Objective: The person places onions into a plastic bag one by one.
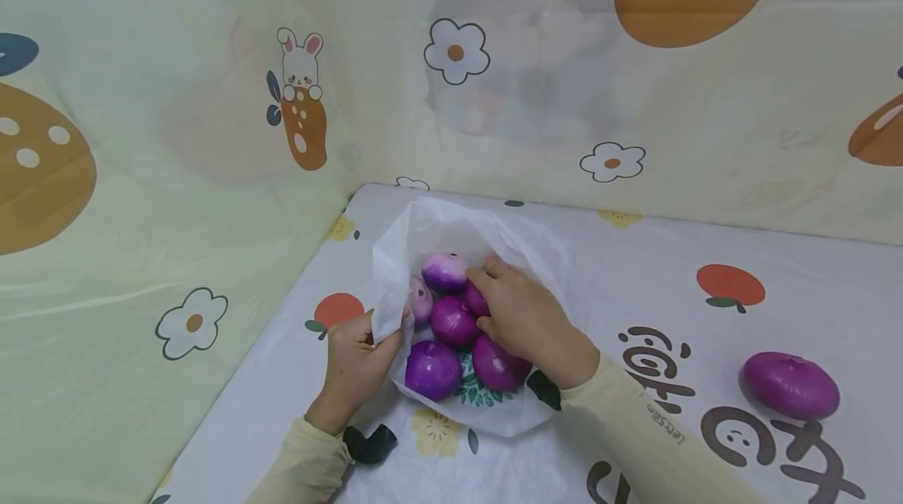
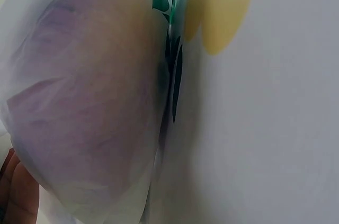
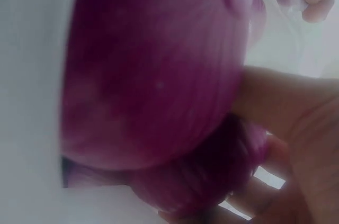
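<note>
Left hand pinching rim of thin white plastic bag, holding mouth wide. Right hand inside bag, fingers curled round round purple onion among five others. Seventh purple onion loose on patterned desk, well apart, right.

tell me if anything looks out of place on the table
One purple onion lies alone on the tablecloth, far right of the white bag where the other onions sit. Nothing looks spilled or damaged.
</note>
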Available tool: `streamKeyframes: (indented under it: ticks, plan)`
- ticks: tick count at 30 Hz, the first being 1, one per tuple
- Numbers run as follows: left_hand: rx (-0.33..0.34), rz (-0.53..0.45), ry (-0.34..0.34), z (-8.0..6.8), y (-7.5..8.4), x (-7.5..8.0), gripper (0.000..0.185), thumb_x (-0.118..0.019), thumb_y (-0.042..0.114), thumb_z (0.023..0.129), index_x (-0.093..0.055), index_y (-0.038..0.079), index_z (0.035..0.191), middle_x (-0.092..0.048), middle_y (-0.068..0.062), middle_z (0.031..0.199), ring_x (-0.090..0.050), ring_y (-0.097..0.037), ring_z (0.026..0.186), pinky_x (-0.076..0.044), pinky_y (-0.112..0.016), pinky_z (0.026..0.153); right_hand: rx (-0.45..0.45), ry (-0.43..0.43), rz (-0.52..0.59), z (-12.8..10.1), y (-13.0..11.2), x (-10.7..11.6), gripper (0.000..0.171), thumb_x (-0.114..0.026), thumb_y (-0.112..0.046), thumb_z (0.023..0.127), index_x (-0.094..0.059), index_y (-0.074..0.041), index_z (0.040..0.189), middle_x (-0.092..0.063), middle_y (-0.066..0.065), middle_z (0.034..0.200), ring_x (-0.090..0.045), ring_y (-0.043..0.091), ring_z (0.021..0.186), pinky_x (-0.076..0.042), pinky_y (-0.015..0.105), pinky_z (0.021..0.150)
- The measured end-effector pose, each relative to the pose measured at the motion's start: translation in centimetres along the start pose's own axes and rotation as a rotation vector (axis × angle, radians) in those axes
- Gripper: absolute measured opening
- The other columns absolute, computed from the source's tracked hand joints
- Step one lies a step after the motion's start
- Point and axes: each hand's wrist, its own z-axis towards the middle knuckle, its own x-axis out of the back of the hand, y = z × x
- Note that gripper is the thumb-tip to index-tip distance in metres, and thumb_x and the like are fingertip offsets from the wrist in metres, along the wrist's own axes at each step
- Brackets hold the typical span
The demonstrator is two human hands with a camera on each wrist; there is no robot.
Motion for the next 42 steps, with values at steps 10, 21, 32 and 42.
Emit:
streamKeyframes:
  ticks: [10,21,32,42]
  plan:
    - [-0.015,-0.006,0.015,0.0,0.2,-0.1,0.010,-0.083,0.000,0.084,-0.077,0.005,0.077,-0.069,0.000,0.063,-0.048,-0.004,0.055,-0.041,-0.019,0.046,-0.015,-0.020,0.006,-0.3,-0.2,0.1,0.071,-0.085,-0.028,0.088,-0.055,-0.002,0.148,-0.052,0.023,0.152,-0.044,0.039,0.146,-0.039,0.052,0.116]
    - [0.000,-0.013,0.007,-0.1,0.0,-0.1,0.006,-0.082,-0.001,0.084,-0.079,0.004,0.081,-0.070,0.000,0.065,-0.049,-0.004,0.056,-0.043,-0.020,0.047,-0.027,0.003,0.016,-1.8,-0.5,1.2,0.072,-0.082,-0.030,0.091,-0.053,-0.005,0.151,-0.048,0.020,0.157,-0.044,0.036,0.146,-0.043,0.053,0.112]
    - [0.002,-0.027,0.011,-0.1,0.1,-0.1,0.008,-0.082,0.000,0.084,-0.079,0.006,0.081,-0.070,0.001,0.066,-0.051,-0.004,0.057,-0.045,-0.020,0.049,-0.016,0.098,0.133,-7.0,1.4,3.5,0.070,-0.083,-0.031,0.089,-0.056,-0.013,0.151,-0.051,0.010,0.157,-0.053,0.035,0.139,-0.048,0.057,0.106]
    - [0.009,-0.035,0.003,-0.1,0.1,-0.1,0.006,-0.082,0.000,0.084,-0.080,0.006,0.083,-0.071,0.001,0.067,-0.052,-0.005,0.057,-0.045,-0.020,0.049,-0.209,0.195,0.115,-14.1,7.3,5.9,0.079,-0.087,-0.036,0.085,-0.053,-0.015,0.153,-0.055,0.018,0.151,-0.061,0.044,0.122,-0.051,0.067,0.090]
